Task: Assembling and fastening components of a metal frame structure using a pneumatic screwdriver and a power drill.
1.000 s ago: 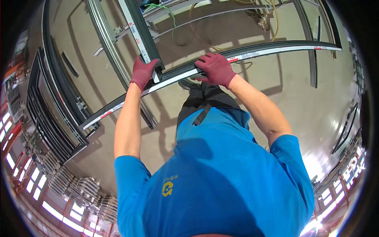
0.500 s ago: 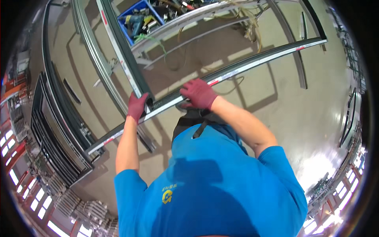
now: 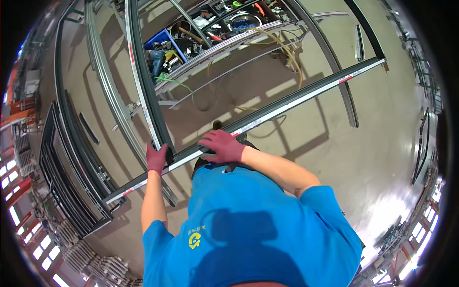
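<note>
A long black and silver metal profile (image 3: 282, 105) runs slantwise in front of my body, with red and white labels along it. A second profile, the crossbar (image 3: 145, 91), meets it at a corner on the left. My left hand (image 3: 157, 159), in a dark red glove, is wrapped round the crossbar's near end at this joint. To its right, my right hand (image 3: 223, 147), gloved alike, grips the long profile from above with fingers curled over it. Its fingertips are partly hidden. Both hands are closed on the metal.
Beyond the frame stands a tool cart with a blue bin (image 3: 166, 51) holding a drill (image 3: 156, 61), and a round metal bowl (image 3: 244, 21). A yellow hose (image 3: 289, 53) hangs from its edge. Black frames (image 3: 71, 191) lie on the left; support rails (image 3: 345, 91) pass under the profile.
The view has shifted, so more of the tool cart shows and the hands and frame appear lower in the picture. Both hands keep hold of the profiles near the same joint.
</note>
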{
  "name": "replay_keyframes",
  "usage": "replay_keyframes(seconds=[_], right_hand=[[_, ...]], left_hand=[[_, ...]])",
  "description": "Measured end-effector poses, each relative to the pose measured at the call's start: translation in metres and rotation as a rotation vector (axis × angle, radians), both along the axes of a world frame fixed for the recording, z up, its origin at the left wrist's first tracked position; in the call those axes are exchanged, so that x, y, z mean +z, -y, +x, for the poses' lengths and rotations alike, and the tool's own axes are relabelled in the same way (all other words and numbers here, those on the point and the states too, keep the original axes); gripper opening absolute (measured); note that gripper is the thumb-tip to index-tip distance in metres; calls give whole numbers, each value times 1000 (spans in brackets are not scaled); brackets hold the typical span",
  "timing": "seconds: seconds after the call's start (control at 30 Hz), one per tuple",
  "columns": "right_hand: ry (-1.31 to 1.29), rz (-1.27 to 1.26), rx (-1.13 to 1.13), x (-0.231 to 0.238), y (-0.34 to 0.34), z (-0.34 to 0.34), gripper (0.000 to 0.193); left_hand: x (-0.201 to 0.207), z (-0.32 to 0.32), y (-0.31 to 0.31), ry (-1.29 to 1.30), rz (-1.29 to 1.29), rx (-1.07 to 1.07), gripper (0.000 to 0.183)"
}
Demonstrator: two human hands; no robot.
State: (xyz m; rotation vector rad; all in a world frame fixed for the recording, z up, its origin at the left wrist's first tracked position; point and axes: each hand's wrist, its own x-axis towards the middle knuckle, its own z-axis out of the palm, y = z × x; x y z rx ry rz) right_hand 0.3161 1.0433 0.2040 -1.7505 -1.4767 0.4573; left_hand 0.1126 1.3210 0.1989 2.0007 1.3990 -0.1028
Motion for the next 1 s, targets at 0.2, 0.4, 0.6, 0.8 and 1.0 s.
replay_keyframes(seconds=[0.2,0.4,0.6,0.8,1.0], right_hand=[[-14,-4,-365,42,50,74,51],[41,-194,-962,57,114,104,40],[-393,-216,-1386,41,117,99,17],[-631,-462,-1668,23,150,68,22],[-1040,-571,-1627,-10,151,6,21]], left_hand=[[24,31,-4,-86,198,-152,88],[24,200,-40,239,690,-456,88],[-109,459,-23,750,-71,-385,58],[-327,659,-23,80,-616,-184,70],[-450,719,-58,-233,-461,-655,77]])
